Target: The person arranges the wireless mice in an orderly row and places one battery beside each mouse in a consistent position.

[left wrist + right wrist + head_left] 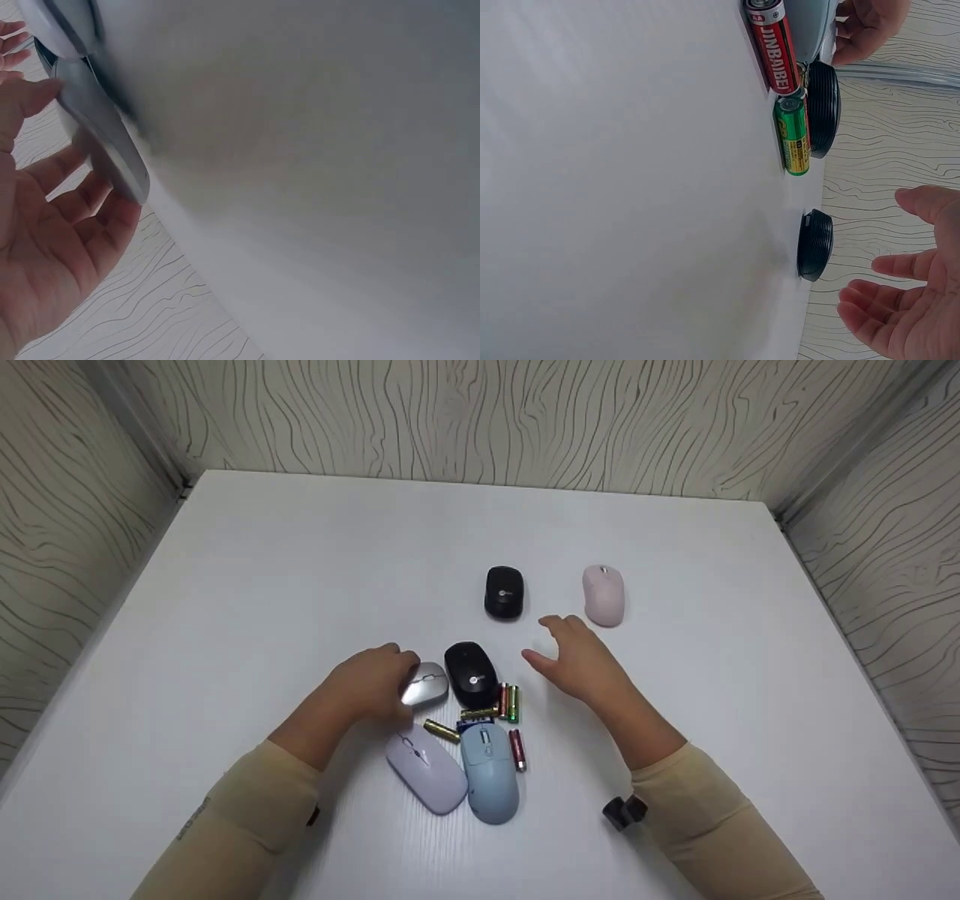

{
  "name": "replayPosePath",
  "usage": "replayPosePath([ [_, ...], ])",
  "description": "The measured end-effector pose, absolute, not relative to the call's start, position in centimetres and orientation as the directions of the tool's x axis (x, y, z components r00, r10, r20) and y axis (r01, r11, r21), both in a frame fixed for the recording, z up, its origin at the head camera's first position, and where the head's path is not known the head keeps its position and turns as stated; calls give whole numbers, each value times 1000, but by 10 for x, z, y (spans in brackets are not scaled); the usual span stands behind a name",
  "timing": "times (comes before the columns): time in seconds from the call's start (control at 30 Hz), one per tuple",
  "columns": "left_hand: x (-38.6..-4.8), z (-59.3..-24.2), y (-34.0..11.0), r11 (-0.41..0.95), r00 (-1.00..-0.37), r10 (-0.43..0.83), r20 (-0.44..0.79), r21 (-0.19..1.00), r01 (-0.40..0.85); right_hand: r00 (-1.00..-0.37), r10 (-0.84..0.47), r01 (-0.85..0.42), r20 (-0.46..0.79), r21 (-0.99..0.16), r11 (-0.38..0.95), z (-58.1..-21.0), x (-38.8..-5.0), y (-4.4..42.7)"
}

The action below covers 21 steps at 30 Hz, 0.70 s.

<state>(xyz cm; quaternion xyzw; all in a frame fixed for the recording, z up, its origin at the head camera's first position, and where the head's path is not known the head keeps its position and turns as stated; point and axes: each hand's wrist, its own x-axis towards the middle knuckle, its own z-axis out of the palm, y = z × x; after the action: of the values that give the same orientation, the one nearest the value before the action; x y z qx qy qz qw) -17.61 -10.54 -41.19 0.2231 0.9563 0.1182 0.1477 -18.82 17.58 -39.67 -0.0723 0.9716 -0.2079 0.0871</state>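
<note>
My left hand (375, 682) holds a silver computer mouse (429, 684) from its left side; in the left wrist view thumb and fingers close round the mouse (101, 124). Just right of it is a black mouse (469, 669). Nearer to me lie a lavender mouse (431, 772) and a light blue mouse (492, 784). My right hand (583, 664) hovers with spread fingers and holds nothing. Beyond it are a second black mouse (504, 591) and a pink mouse (604, 598). The right wrist view shows that hand (922, 289) apart from the mice.
Several batteries lie among the nearer mice: a red one (517, 750), a green one (513, 705) and a gold one (441, 730). Something dark blue, partly hidden, sits behind the light blue mouse. The white table (300, 547) meets wood-patterned panels (465, 420) at the back and sides.
</note>
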Motion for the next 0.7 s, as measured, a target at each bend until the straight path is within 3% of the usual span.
replayPosePath([
  [0.33, -189, -407, -104, 919, -943, 299, -144, 311, 243, -974, -194, -126, -121, -425, 897, -397, -196, 175],
  [0.7, -215, -396, -95, 946, -989, 105, -104, 317, 67, -978, -176, -112, -110, -436, 893, -391, -213, 163],
])
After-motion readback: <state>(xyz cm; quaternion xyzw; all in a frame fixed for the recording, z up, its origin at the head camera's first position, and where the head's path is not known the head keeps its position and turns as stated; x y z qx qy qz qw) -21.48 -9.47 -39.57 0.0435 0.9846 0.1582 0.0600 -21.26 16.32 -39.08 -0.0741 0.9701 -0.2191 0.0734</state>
